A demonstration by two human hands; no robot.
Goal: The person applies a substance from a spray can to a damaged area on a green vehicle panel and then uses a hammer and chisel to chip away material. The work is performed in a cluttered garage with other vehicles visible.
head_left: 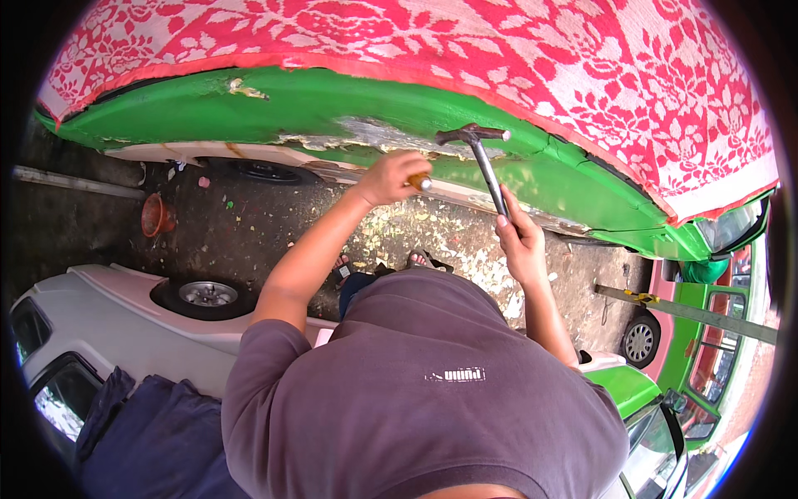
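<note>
My right hand [522,239] is wrapped round the lower shaft of a metal hammer [487,170], held upright with its dark head level with the green vehicle panel [324,108]. My left hand [386,180] grips a short tool with an amber handle [421,180] and a metal cap, close to the panel's lower edge. Its working end is hidden, so its kind does not show. Above that hand lies a rough patch [378,133] of scraped, greyish metal. The hammer head and the tool's cap are apart.
A red patterned cloth [499,50] covers the vehicle's top. An orange bucket [155,216] stands on the littered ground at left. Behind me are a pale vehicle [150,308] and dark blue cloth [162,432]. A metal bar [706,316] and green-and-pink vehicle [702,349] are at right.
</note>
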